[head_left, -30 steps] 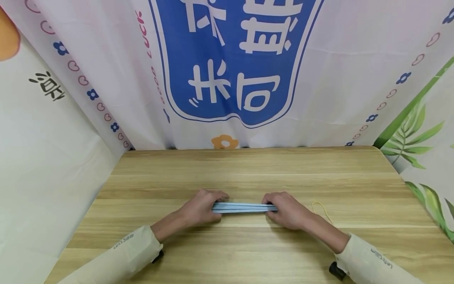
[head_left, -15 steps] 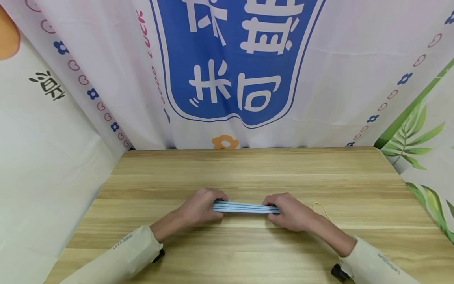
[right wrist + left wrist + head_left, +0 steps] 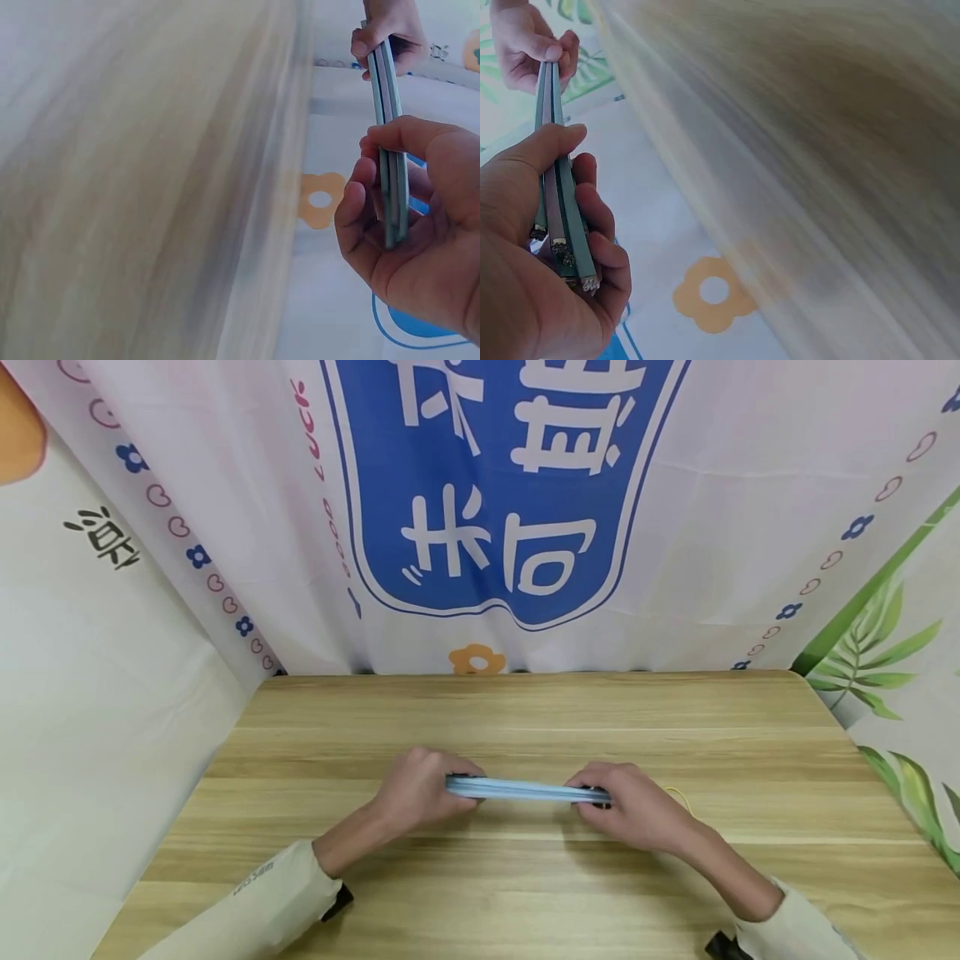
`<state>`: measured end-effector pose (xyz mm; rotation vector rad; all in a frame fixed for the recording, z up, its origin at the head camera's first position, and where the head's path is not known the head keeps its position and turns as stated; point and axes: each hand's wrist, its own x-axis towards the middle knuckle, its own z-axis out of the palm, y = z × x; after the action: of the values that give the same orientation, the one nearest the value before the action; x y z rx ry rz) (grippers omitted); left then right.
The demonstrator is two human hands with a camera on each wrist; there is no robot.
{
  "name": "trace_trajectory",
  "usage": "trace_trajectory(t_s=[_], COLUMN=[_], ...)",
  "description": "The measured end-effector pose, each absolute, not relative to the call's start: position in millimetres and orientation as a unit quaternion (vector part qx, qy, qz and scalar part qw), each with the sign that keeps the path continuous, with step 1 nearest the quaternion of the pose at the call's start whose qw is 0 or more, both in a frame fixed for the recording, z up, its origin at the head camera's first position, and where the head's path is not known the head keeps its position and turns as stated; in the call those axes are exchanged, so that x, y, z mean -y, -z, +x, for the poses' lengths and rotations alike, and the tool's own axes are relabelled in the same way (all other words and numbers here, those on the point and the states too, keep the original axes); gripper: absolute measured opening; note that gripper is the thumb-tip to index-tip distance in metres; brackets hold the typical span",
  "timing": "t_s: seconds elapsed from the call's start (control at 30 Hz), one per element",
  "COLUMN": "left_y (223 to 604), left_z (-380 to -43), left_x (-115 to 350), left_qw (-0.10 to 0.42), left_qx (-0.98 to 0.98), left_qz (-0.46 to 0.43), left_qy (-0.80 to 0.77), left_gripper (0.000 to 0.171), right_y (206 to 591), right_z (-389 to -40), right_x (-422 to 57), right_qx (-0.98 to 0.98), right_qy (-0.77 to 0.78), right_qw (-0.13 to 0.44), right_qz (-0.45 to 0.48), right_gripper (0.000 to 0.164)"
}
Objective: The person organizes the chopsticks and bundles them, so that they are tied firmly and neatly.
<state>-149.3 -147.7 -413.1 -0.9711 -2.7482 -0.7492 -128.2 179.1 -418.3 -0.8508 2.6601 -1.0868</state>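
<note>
Fingers (image 3: 596,211) of left hand (image 3: 420,787) and right hand (image 3: 633,807) curl round slim blue strips (image 3: 525,790) over a wood-grain table (image 3: 480,902), printed curtain (image 3: 712,543) on the far side; sleeved forearms (image 3: 258,897) slant inward.

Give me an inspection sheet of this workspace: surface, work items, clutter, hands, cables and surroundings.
Surface: wood-grain table.
Work items: bundle of slim blue strips, held lengthwise between the hands.
Clutter: nothing seen, apart from a thin yellow loop near the right wrist.
Hands: left hand grips one end, right hand the other.
Cables: none certain; whether the loop is one, cannot tell.
Surroundings: printed white cloth behind.
</note>
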Motion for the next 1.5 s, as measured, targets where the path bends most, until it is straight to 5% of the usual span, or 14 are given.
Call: trace_trajectory(t_s=[0.47, 0.97, 1.5], left_y=[403.2, 403.3, 406.7], left_z=[-142.3, -136.2, -138.9], left_x=[136.0, 112.9, 112.0], left_qw=[0.091, 0.108, 0.105], left_qx=[0.869, 0.863, 0.832], left_qz=[-0.345, -0.347, -0.348], left_qy=[0.342, 0.352, 0.420], left_gripper=[0.024, 0.026, 0.032], right_y=[416.0, 420.8, 419.2], right_z=[-119.0, -114.2, -118.1], right_x=[-186.3, -188.8, -198.3], right_qx=[-0.851, -0.844, -0.841], right_qy=[0.461, 0.486, 0.505], right_qw=[-0.009, -0.045, -0.047], right_qz=[-0.253, -0.220, -0.188], right_gripper=[0.022, 0.034, 0.028])
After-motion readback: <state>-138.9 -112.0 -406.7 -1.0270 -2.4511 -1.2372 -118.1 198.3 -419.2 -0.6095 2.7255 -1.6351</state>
